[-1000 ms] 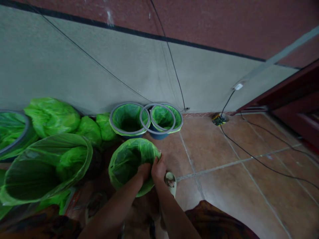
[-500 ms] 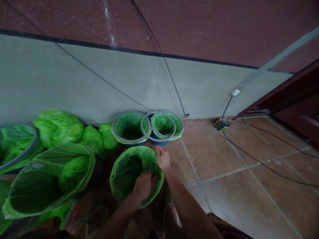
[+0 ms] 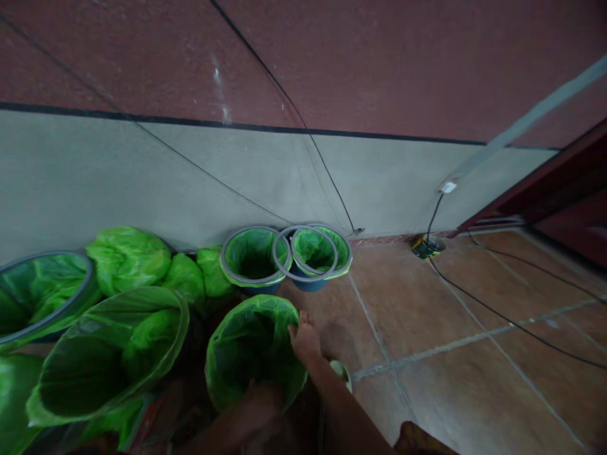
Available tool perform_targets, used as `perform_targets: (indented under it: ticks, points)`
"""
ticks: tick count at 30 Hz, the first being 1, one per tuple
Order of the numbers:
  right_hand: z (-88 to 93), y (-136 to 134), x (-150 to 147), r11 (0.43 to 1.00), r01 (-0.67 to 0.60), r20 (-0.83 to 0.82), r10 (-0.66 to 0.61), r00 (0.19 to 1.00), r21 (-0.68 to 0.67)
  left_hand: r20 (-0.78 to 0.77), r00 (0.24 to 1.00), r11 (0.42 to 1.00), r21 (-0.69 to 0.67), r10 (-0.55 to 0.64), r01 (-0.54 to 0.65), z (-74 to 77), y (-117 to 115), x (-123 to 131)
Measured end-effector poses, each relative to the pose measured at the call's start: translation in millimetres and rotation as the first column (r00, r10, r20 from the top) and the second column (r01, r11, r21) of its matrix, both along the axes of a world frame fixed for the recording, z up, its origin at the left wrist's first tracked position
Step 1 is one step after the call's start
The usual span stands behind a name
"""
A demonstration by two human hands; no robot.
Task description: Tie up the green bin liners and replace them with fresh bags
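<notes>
A small bin lined with a thin green bag (image 3: 222,344) stands right in front of me, the bag folded over its rim. On the bin's right edge my right hand (image 3: 305,340) grips the rim of the green bag, thumb on the inner side. My left hand (image 3: 263,401) reaches down into the bin near its front side; it is blurred and dark, and its fingers are mostly hidden. Just behind, two more green-lined bins with grey rims (image 3: 246,281) stand against the wall. A loose grey ring (image 3: 277,256) lies across both of them.
To the left are a large green-lined bin (image 3: 183,328), another with a grey rim (image 3: 88,278), and bulging green bags (image 3: 128,256). A black cable (image 3: 493,311) runs over the tiled floor (image 3: 474,385) from a small black-and-yellow container (image 3: 421,248) by the wall.
My left hand has moved lower and toward the front inside the bin. My right hand stays at the right rim, now a little nearer me. The view has tilted up slightly.
</notes>
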State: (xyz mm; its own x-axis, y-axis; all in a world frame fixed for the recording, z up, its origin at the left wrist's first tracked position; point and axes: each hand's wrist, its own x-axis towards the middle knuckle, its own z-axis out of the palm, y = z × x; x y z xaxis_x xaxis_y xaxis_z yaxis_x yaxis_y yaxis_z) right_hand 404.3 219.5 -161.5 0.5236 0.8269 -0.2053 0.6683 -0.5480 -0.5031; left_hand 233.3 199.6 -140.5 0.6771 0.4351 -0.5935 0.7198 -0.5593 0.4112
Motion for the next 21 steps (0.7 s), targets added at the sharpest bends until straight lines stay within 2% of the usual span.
perform_targets:
  ticks: [1, 2, 4, 5, 7, 9, 12, 16, 19, 21]
  points:
    - [0.3, -2, 1, 0.997, 0.025, -0.017, -0.024, 1.000, 0.077, -0.008, 1.000, 0.996, -0.085, -0.013, 0.013, 5.0, 13, 0]
    - [1.3, -1, 4, 0.986, 0.055, -0.050, -0.048, 0.998, 0.159, 0.012, 0.999, 0.987, -0.157, 0.035, -0.032, 9.4, 27, 2]
    - [4.6, 7, 15, 0.955, 0.125, -0.146, -0.088, 0.985, 0.268, 0.108, 0.954, 0.948, -0.187, 0.279, -0.256, 13.3, 56, 15]
    - [6.4, 14, 22, 0.948, 0.153, -0.193, -0.101, 0.976, 0.278, 0.139, 0.892, 0.899, -0.156, 0.431, -0.410, 12.1, 69, 25]
    - [8.9, 30, 33, 0.957, 0.165, -0.261, -0.101, 0.960, 0.239, 0.123, 0.836, 0.845, -0.108, 0.534, -0.524, 4.7, 89, 46]
    - [9.0, 44, 40, 0.975, 0.118, -0.304, -0.056, 0.951, 0.189, 0.111, 0.776, 0.784, -0.064, 0.620, -0.617, -5.8, 100, 65]
    - [4.5, 55, 39, 0.986, -0.002, -0.316, 0.056, 0.947, 0.167, 0.104, 0.733, 0.738, -0.019, 0.673, -0.675, -19.1, 105, 85]
    - [-5.5, 51, 29, 0.979, -0.147, -0.222, 0.176, 0.959, 0.142, 0.068, 0.752, 0.754, -0.011, 0.656, -0.657, -30.1, 110, 92]
    - [-10.4, 46, 24, 0.973, -0.229, -0.105, 0.228, 0.968, -0.002, 0.050, 0.778, 0.779, 0.014, 0.626, -0.627, -32.2, 113, 86]
    - [-10.8, 45, 23, 0.970, -0.226, -0.050, 0.222, 0.974, -0.092, 0.043, 0.801, 0.799, 0.048, 0.597, -0.599, -27.0, 113, 78]
